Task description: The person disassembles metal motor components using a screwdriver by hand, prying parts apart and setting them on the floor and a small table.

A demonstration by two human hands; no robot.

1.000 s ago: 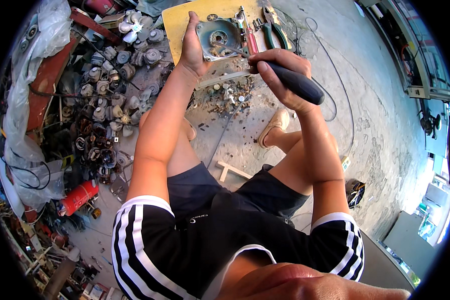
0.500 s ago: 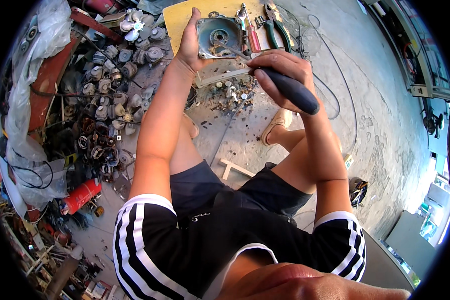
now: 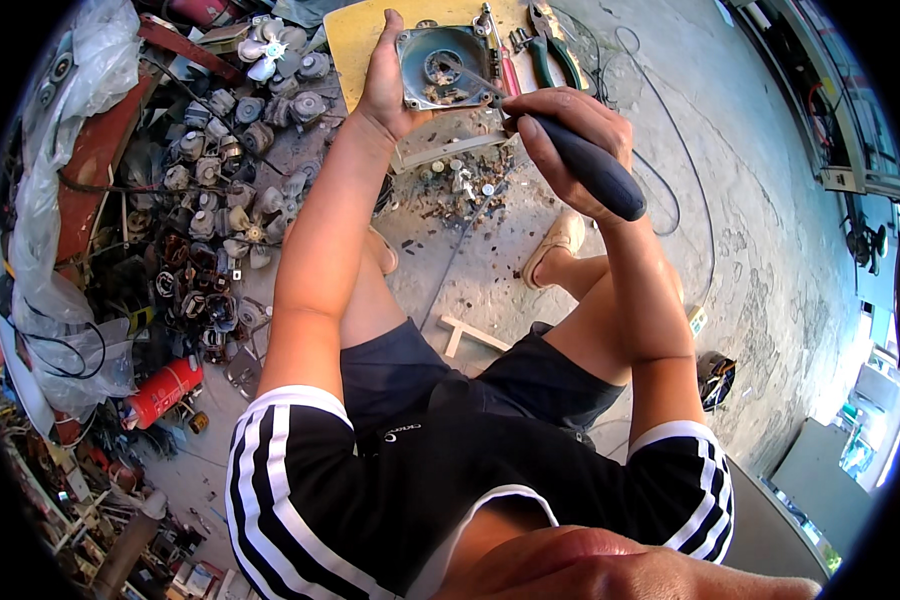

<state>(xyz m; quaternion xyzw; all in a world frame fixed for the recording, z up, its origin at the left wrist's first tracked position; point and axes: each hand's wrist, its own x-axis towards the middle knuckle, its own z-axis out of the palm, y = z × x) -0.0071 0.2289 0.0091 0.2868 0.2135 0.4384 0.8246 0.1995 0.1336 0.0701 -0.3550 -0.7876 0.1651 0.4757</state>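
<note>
My left hand [image 3: 382,88] grips the left edge of a square grey metal fan housing [image 3: 448,68] with a round opening, held over a yellow board [image 3: 355,30]. My right hand [image 3: 560,135] is closed around the black handle of a screwdriver [image 3: 595,168]. Its thin shaft reaches up and left into the housing's round opening. Both arms stretch out over my bent knees.
Loose screws and metal scraps [image 3: 460,185] lie on the concrete below the housing. Green-handled pliers [image 3: 555,50] rest on the board. A heap of small motors and fan parts [image 3: 220,200] fills the left side, with a red canister [image 3: 165,392] nearer me. Cables trail on the right.
The housing and both hands sit slightly higher and closer together than before. The screwdriver tip has moved into the round opening.
</note>
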